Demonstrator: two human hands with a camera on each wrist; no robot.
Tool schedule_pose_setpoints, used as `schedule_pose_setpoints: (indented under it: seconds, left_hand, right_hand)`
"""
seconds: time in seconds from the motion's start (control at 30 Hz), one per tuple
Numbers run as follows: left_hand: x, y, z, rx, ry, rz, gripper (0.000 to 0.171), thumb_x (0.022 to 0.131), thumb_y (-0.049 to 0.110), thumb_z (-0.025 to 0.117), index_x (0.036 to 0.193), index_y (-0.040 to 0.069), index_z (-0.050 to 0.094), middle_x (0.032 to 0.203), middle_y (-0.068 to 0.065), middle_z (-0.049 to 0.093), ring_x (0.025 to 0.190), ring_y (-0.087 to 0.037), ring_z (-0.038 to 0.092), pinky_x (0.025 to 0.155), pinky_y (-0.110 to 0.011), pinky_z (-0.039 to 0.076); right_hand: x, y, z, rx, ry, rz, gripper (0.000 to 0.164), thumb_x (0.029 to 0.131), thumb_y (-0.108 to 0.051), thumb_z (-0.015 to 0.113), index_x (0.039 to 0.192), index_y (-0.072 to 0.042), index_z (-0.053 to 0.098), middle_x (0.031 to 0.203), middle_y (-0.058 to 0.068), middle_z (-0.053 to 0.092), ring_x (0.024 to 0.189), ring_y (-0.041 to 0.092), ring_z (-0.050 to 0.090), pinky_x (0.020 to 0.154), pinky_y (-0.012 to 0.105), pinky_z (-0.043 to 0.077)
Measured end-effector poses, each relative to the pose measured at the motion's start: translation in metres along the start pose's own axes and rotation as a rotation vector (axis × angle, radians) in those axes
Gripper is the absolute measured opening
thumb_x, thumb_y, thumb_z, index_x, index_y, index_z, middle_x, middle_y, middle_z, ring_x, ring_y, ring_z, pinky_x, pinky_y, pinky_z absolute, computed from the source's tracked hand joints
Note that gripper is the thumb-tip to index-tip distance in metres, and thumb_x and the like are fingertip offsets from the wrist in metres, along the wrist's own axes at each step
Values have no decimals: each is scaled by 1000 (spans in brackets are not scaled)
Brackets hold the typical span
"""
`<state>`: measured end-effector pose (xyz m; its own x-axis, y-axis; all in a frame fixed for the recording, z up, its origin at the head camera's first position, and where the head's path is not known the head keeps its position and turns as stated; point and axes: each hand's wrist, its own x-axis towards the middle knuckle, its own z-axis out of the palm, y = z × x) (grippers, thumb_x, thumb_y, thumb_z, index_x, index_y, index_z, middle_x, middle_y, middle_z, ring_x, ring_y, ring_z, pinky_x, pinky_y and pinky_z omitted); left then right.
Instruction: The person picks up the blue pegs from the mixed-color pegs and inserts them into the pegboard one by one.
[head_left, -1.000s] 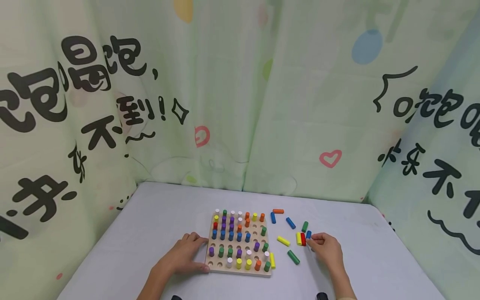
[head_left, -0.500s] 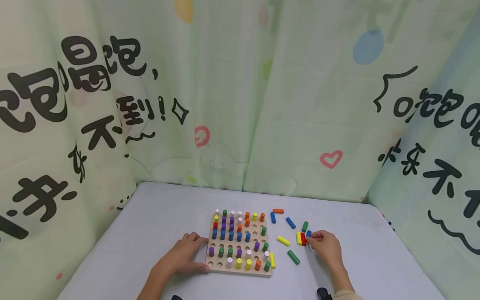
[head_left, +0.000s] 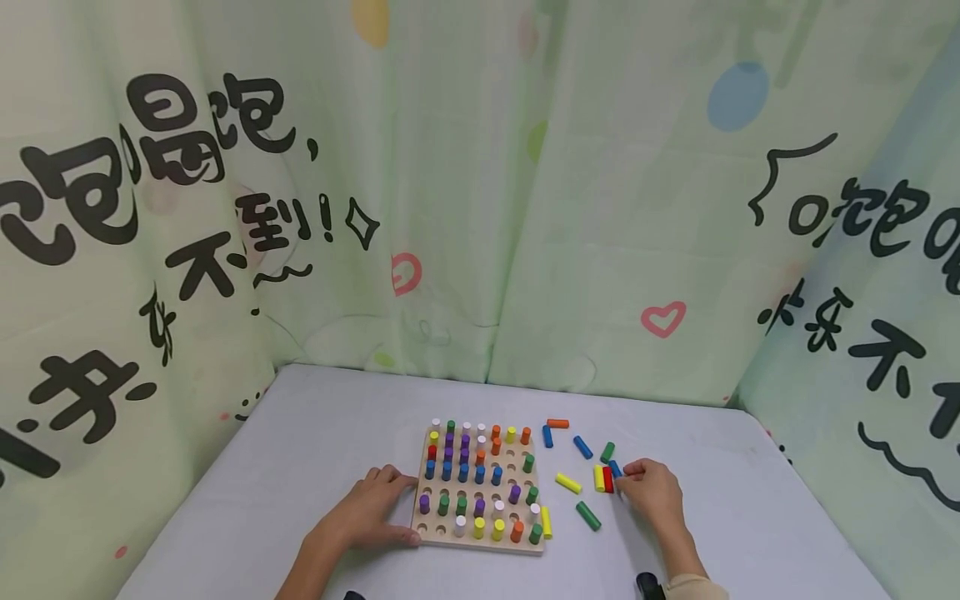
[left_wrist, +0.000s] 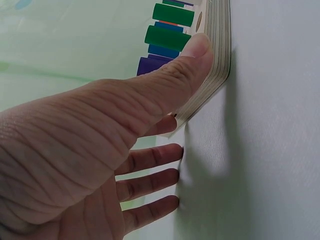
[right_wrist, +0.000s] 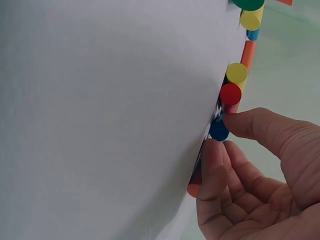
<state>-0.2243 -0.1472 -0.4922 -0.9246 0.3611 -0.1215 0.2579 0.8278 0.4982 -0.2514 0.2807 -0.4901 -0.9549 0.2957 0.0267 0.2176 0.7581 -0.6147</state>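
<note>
A wooden pegboard (head_left: 472, 543) stands on the table, its holes partly filled with coloured pegs. At its left side is my left hand (head_left: 377, 506); the thumb (left_wrist: 197, 47) presses near the front left corner, and the other fingers are extended, several tips down on the table. To the right of the board, my right hand (head_left: 654, 492) pinches a blue peg (right_wrist: 219, 131) between thumb and index finger. That peg lies beside a red peg (head_left: 607, 479) and a yellow peg (head_left: 598, 478), with a green peg (head_left: 607, 452) just beyond. Part of the blue peg is hidden by the fingers.
Loose pegs lie between board and right hand: a yellow peg (head_left: 568, 482), a green peg (head_left: 588, 515) and blue ones. An orange peg (head_left: 557, 423) is farther back. Another yellow peg (head_left: 546, 522) lies against the board's right edge. A curtain (head_left: 465, 208) surrounds the table.
The blue peg at my right fingers has turned, its far end swinging left, and the green peg beyond it has shifted slightly left. My left hand and the board stay in place.
</note>
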Motion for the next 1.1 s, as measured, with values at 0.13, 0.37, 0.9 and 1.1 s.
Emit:
schedule_pose_setpoints:
  seconds: [0.13,0.37,0.9,1.1]
  left_hand:
    - [1,-1,1,-6,-4,4,81,72,49,90,136,8,62,125,-12,59,118,-34,53,107,-59,44]
    - [1,0,1,-12,-14,1,81,72,49,90,136,8,62,124,-12,59,118,-34,53,107,-59,44]
    - [-1,0,0,-8,-2,12,81,72,50,90,136,8,62,126,-13,59,118,-34,53,107,-58,44]
    - [-1,0,0,-8,2,8,81,72,50,90,136,8,63,125,-12,59,117,-33,53,107,-58,44]
  right_hand:
    - [0,1,0,-8,1,1,22,83,-6,73,97,10,66,81,15,67,75,26,60,65,35,50]
    - [-2,6,2,21,14,2,24,84,-6,73,101,10,67,81,13,67,74,24,59,63,30,48]
    - [-16,-1,2,215,7,39,27,85,-6,77,107,8,68,87,11,67,72,19,59,58,23,48]
    - [-19,-4,5,231,11,19,26,85,-6,78,106,6,69,89,10,68,77,20,60,59,23,48]
